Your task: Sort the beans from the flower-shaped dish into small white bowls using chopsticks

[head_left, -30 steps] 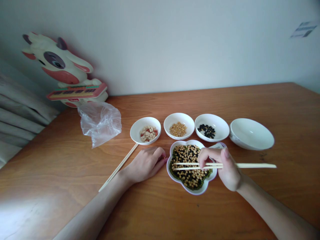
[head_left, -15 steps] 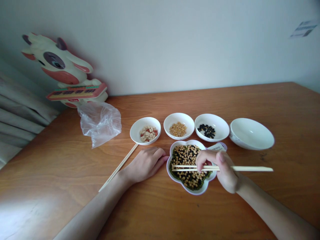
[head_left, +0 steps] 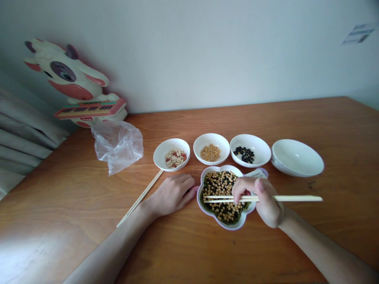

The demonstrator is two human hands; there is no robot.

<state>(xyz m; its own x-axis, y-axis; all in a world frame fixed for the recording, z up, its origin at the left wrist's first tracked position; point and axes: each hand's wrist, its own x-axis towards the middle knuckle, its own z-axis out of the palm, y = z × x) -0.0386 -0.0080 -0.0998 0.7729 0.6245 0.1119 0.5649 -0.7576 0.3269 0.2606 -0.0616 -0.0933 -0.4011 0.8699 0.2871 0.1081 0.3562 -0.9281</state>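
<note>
My right hand [head_left: 262,201] is closed around a pair of chopsticks [head_left: 296,198], held nearly level. Their tips, slightly apart, are over a flower-shaped dish [head_left: 233,226] with a lilac rim. Black beans, yellow soybeans and small green beans lie mixed in that dish; I see nothing clearly pinched between the tips. My left hand [head_left: 173,195] rests on the table with loosely bent fingers, holding nothing. Its fingertips reach the dish's left rim. Beside the left forearm lies a second pair of chopsticks [head_left: 142,196], partly hidden under the wrist.
Behind the dish stand white bowls: one with pale seeds and reddish nuts [head_left: 160,152], one with soybeans [head_left: 211,139], one with black beans [head_left: 262,152], and an empty bowl [head_left: 299,156]. A clear plastic bag [head_left: 120,146] and a cow-shaped toy keyboard [head_left: 85,94] are at the left.
Hands, chopsticks and bowls keep almost the same places. The whole view has shifted very slightly.
</note>
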